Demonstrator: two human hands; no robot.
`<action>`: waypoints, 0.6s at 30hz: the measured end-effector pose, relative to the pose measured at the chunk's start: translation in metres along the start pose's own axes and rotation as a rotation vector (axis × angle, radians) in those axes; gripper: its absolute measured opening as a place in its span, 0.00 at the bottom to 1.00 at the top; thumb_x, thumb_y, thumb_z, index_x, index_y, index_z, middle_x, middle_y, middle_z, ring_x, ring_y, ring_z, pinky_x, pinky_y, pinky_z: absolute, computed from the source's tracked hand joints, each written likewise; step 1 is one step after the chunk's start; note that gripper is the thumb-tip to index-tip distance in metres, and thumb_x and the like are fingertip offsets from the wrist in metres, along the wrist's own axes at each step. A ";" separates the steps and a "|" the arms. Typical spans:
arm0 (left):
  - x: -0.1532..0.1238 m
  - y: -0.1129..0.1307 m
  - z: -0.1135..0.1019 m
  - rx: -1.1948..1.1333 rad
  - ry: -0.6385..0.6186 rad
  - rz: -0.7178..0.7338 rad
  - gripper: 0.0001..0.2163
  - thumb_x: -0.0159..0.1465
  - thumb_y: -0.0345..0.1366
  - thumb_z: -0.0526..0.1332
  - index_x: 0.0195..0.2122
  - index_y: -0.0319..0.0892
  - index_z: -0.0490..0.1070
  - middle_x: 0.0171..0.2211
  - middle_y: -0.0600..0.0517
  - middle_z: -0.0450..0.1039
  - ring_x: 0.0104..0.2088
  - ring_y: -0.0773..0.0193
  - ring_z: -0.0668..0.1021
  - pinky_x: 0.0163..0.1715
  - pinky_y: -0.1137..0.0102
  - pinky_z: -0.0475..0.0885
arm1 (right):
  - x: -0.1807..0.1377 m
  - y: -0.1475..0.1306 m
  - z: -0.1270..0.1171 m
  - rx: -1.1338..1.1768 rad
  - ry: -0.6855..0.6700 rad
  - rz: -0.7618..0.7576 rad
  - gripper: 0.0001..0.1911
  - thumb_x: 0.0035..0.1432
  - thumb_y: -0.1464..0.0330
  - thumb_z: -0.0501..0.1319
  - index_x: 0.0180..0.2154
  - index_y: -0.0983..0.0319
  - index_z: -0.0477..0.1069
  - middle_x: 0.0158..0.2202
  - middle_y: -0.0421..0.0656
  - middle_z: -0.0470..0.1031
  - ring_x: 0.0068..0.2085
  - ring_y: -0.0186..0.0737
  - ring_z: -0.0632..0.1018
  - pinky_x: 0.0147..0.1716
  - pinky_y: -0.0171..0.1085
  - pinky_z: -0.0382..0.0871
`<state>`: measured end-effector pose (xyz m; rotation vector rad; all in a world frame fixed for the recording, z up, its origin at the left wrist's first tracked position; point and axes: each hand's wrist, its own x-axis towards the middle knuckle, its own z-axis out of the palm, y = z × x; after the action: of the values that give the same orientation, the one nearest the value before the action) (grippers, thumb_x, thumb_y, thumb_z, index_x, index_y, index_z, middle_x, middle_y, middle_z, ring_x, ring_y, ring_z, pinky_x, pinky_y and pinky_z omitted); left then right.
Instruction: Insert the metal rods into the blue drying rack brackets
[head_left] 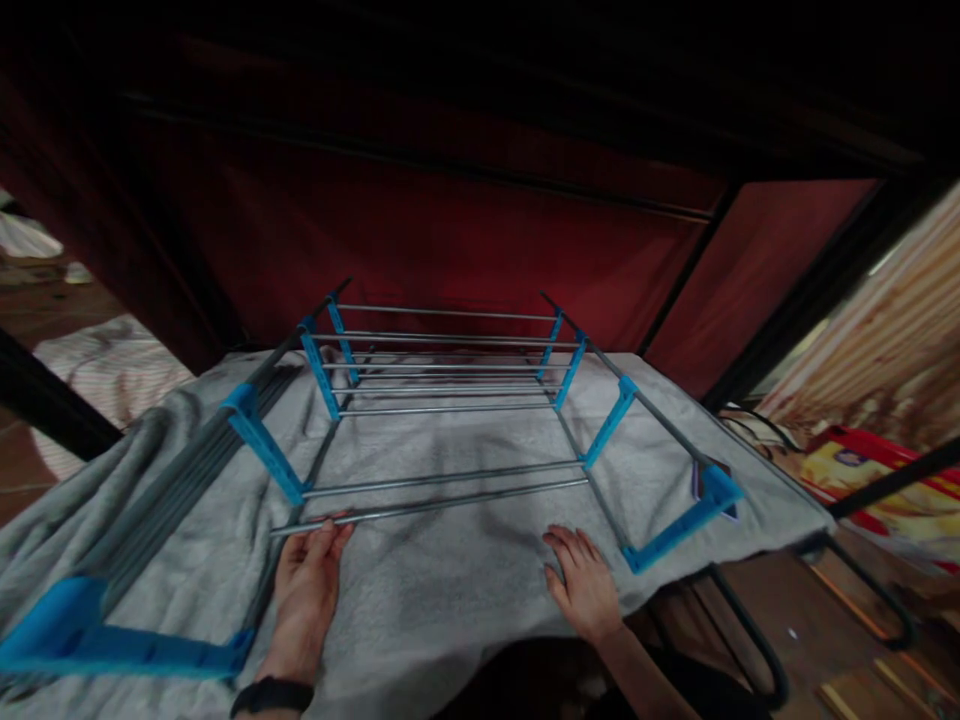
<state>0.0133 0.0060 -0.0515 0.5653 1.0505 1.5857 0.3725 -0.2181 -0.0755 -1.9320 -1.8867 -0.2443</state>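
My left hand [309,575], with a dark band at the wrist, grips a thin metal rod [450,502] near its left end. The rod lies across the lower side bars of a rack frame with grey side tubes [664,418] and blue plastic brackets [611,420]. Several crossbars span the far part of the frame, and another rod [465,477] runs just beyond the held one. My right hand [583,580] is open, its fingers stretched over the grey blanket [442,590], inside the frame's right side. Nothing shows in it.
Several loose rods [169,495] lie bundled along the frame's left side. A phone-like object [699,482] is partly behind the front right bracket. Red panels [450,240] stand behind the blanket. A red and yellow package [877,480] is at the right.
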 end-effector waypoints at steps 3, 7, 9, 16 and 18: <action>0.001 0.000 0.002 -0.008 -0.001 0.004 0.09 0.51 0.30 0.72 0.28 0.42 0.72 0.32 0.56 0.75 0.39 0.65 0.80 0.51 0.62 0.78 | 0.002 -0.002 -0.003 0.033 -0.025 0.036 0.22 0.65 0.66 0.57 0.60 0.58 0.67 0.60 0.47 0.74 0.62 0.47 0.73 0.66 0.52 0.59; 0.001 0.000 0.004 -0.009 -0.010 0.006 0.08 0.52 0.30 0.71 0.29 0.42 0.72 0.33 0.55 0.74 0.38 0.66 0.79 0.51 0.63 0.77 | 0.005 -0.003 -0.008 0.092 -0.084 0.078 0.23 0.65 0.65 0.56 0.60 0.57 0.66 0.62 0.48 0.72 0.63 0.48 0.71 0.67 0.54 0.57; 0.001 0.001 0.005 -0.002 -0.005 0.005 0.08 0.52 0.30 0.71 0.29 0.42 0.72 0.33 0.56 0.74 0.37 0.67 0.79 0.53 0.62 0.76 | 0.008 -0.002 -0.012 0.124 -0.136 0.102 0.24 0.64 0.65 0.56 0.61 0.57 0.66 0.63 0.48 0.71 0.63 0.48 0.70 0.68 0.55 0.56; -0.005 0.006 0.009 0.001 0.007 -0.036 0.09 0.54 0.29 0.70 0.30 0.43 0.69 0.33 0.57 0.74 0.37 0.67 0.79 0.57 0.60 0.74 | 0.017 0.007 -0.020 0.231 -0.364 0.175 0.29 0.62 0.60 0.58 0.63 0.56 0.64 0.67 0.48 0.65 0.68 0.47 0.65 0.70 0.53 0.49; -0.007 0.011 0.010 -0.016 0.002 -0.069 0.08 0.54 0.27 0.69 0.30 0.42 0.70 0.32 0.56 0.74 0.36 0.67 0.79 0.56 0.60 0.74 | 0.019 0.009 -0.019 0.238 -0.374 0.187 0.29 0.61 0.60 0.59 0.63 0.56 0.65 0.67 0.48 0.65 0.68 0.47 0.65 0.70 0.53 0.49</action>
<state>0.0175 0.0021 -0.0361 0.5114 1.0476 1.5337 0.3860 -0.2085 -0.0528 -2.0730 -1.8335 0.4070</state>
